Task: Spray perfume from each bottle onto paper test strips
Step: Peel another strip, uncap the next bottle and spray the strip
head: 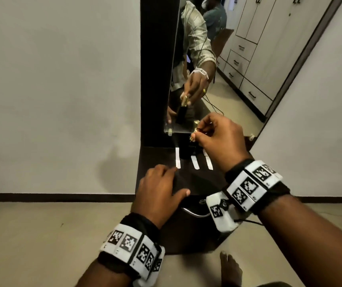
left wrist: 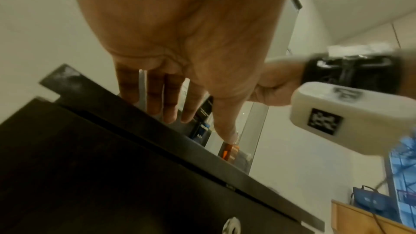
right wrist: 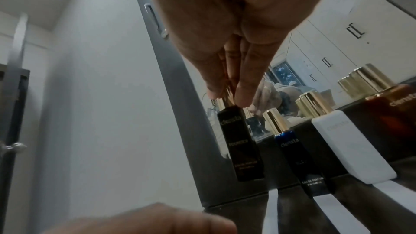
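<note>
We see the right hand (head: 219,139) raised over the back of the dark dressing table (head: 186,183), its thumb and fingers (right wrist: 244,84) pinched around the gold cap (head: 195,135) at the top of the black perfume bottle (right wrist: 239,145), which stands upright close to the mirror (head: 217,65). The left hand (head: 159,189) lies on the tabletop with fingers straight and spread, holding nothing; its forefinger tip touches or sits just beside the near end of the left paper test strip (head: 177,158). From the left wrist view the fingers (left wrist: 155,95) reach flat over the table edge. Two more white strips lie alongside: the middle strip (head: 195,162) and the right strip (head: 209,162), the three roughly parallel and pointing toward the mirror, the right hand partly covering the far end of the right one. In the right wrist view the bottles stand in a row: to the right of the black one stand a blue perfume bottle (right wrist: 299,163), then a white perfume bottle (right wrist: 351,149), then an amber perfume bottle (right wrist: 396,113) at the frame edge, each with a gold cap on. The blue bottle stands at the far end of a strip. The mirror doubles the caps and shows the right hand's reflection. A chrome drawer handle (head: 195,214) sits at the table front, below the right wrist's camera housing (head: 221,212).
</note>
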